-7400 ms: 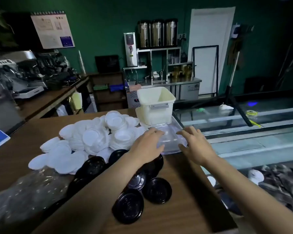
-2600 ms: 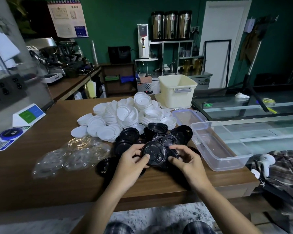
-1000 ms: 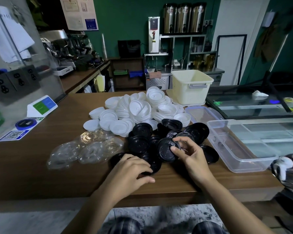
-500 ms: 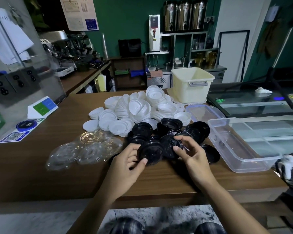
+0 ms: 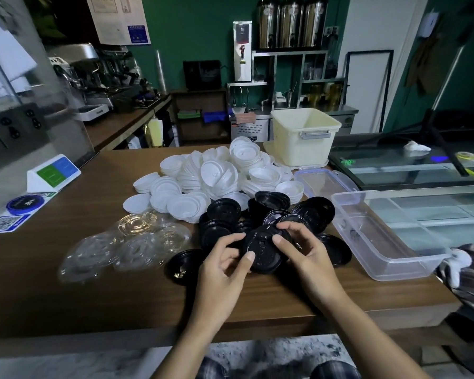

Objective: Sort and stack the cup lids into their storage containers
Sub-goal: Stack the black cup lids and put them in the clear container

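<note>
Wooden worktop (image 5: 66, 296). Left part: clear lids (image 5: 129, 244) lying flat, loose and overlapping. Behind and to their right: white lids (image 5: 216, 176) in an unsorted heap, some nested. In front of the heap: black lids (image 5: 225, 212) scattered, touching the white ones.

Left hand (image 5: 225, 266) over the near edge of the black scatter. Its grip is narrow, thumb and fingers pinching the left rim of the held lid (image 5: 263, 250), which is black, raised and tilted toward the camera. Cannot tell whether more are stacked under it. Right hand (image 5: 307, 255) pinches the same lid's right rim, thumb on its face.

Right end: clear container (image 5: 381, 236), open. Behind it, a flat container cover (image 5: 323, 181). Further back, a cream bin (image 5: 304, 135), upright.
</note>
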